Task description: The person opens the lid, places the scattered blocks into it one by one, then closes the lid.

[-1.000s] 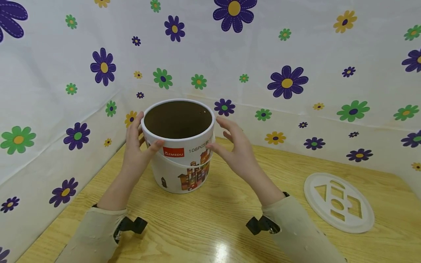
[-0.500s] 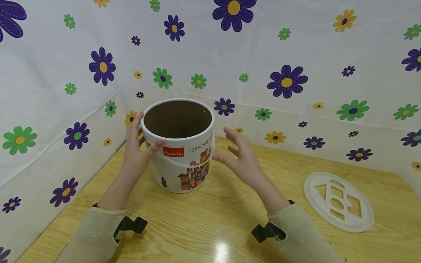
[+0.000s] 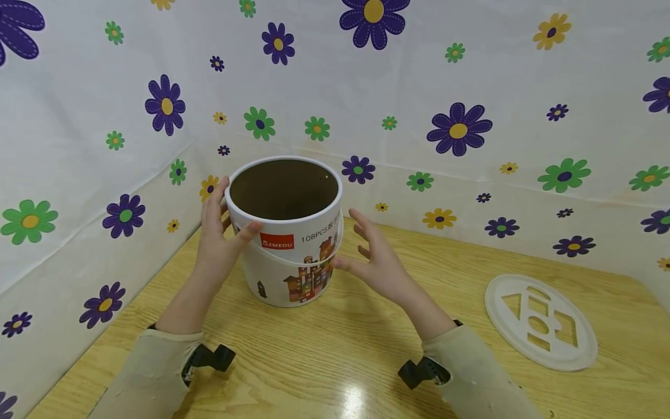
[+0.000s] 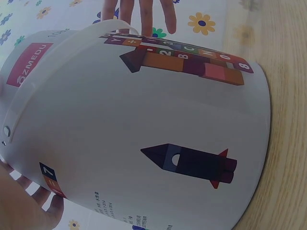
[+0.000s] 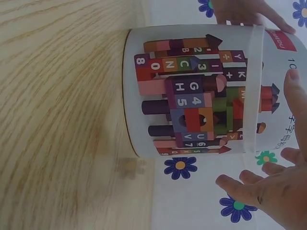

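Observation:
A white bucket (image 3: pixel 251 267) printed with toy-block pictures stands upright on the table, its top uncovered and its inside dark. Around its upper left side my left hand (image 3: pixel 217 238) holds on, thumb over the front just below the rim and fingers along the far side. My right hand (image 3: pixel 379 265) is beside the bucket's right side with fingers spread. Its thumb tip overlaps the bucket's edge near the thin white handle (image 3: pixel 293 263), which hangs down across the front. In the right wrist view, the right hand's fingers (image 5: pixel 240 189) extend past the bucket's side.
A round white lid (image 3: pixel 567 358) with cut-out shapes lies on the wooden table (image 3: pixel 314 366), right of the right forearm. Flower-printed cloth (image 3: pixel 408 75) rises close behind the bucket and along the left side.
My right hand has left the bucket's upper right side, moved right and down, then come slightly back toward the handle. The left hand and bucket stay in place.

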Demonstrator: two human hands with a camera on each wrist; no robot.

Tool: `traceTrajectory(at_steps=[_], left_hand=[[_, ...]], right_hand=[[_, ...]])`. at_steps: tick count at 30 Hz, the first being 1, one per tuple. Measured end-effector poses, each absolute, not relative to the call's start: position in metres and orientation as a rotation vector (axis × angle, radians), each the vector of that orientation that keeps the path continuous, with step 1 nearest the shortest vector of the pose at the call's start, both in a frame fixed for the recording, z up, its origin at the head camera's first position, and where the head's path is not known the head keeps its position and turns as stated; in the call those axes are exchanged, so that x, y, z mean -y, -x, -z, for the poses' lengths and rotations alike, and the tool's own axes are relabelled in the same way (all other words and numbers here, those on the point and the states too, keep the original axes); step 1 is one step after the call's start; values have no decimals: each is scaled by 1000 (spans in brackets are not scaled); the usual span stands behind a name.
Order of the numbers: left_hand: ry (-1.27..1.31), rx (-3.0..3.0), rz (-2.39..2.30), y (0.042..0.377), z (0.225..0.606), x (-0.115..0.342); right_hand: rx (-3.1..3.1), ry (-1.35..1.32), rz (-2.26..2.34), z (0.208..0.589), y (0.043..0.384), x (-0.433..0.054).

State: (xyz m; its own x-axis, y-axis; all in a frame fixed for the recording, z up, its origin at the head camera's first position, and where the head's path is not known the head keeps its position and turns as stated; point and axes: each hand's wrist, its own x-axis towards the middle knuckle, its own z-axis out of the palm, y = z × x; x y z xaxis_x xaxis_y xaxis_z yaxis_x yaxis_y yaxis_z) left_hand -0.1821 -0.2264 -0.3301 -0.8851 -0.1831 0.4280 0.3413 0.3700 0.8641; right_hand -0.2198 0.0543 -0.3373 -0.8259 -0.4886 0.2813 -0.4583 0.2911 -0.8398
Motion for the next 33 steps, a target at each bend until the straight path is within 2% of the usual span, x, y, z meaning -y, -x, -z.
traceTrajectory(at_steps=[16, 33], left_hand=[[162, 2163, 1537, 183, 332, 227], [154, 2176, 1529, 183, 332, 227]], right_hand=[[-2495, 910, 1502, 347, 208, -70], [-2643, 865, 1373, 364, 195, -138]])
